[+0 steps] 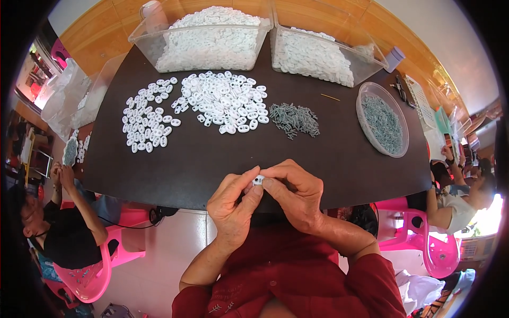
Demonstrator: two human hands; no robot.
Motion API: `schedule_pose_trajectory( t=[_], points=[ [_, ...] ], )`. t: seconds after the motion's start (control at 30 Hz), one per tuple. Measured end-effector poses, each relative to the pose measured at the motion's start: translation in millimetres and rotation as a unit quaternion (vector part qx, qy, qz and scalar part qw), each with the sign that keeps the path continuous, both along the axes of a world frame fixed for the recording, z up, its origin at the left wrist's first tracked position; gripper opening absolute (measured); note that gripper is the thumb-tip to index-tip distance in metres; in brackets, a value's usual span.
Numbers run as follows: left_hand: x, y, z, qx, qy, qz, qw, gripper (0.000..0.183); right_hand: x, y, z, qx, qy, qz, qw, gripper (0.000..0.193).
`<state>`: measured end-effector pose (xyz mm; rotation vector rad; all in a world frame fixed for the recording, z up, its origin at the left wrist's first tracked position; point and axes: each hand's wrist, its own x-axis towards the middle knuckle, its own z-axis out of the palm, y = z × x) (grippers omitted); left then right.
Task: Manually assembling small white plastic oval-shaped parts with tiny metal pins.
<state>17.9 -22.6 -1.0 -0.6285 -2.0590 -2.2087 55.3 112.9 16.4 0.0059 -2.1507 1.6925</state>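
Note:
Near the table's front edge, my left hand (pixel 233 204) pinches a small white oval plastic piece (pixel 258 180) between thumb and fingers. Dark holes show on the side facing up. My right hand (pixel 297 196) closes on the same piece from the right, thumb and forefinger against it. Whether a screw is also between those fingertips is hidden. Beyond the hands lies a big heap of white two-holed oval pieces (pixel 222 100), with a looser group of the same pieces (pixel 146 124) to its left. A pile of small grey screws (pixel 294 120) sits right of the heap.
Two clear bins (pixel 254 50), (pixel 313 57) full of white pieces stand at the back. A round tub (pixel 362 114) of grey screws is at the right, near dark-handled pliers (pixel 401 90) and a thin yellow stick (pixel 330 97). People sit at both sides on pink chairs (pixel 108 265).

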Motion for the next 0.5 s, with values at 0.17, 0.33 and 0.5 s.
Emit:
schedule_pose_trajectory(
  t=[0.17,0.33,0.5],
  points=[
    [0.6,0.7,1.5,0.010,-0.022,-0.006,1.000,0.036,-0.3,0.7,-0.4,0.000,0.000,0.001,1.000,0.015],
    [1.9,2.5,-3.2,0.036,-0.038,-0.002,0.999,0.036,0.1,-1.2,-2.2,-0.013,-0.003,-0.006,1.000,0.014],
    [5.2,3.9,-5.4,0.067,-0.081,-0.006,0.994,0.035,0.3,-2.7,-1.4,-0.010,-0.004,-0.011,1.000,0.014]
  ],
)
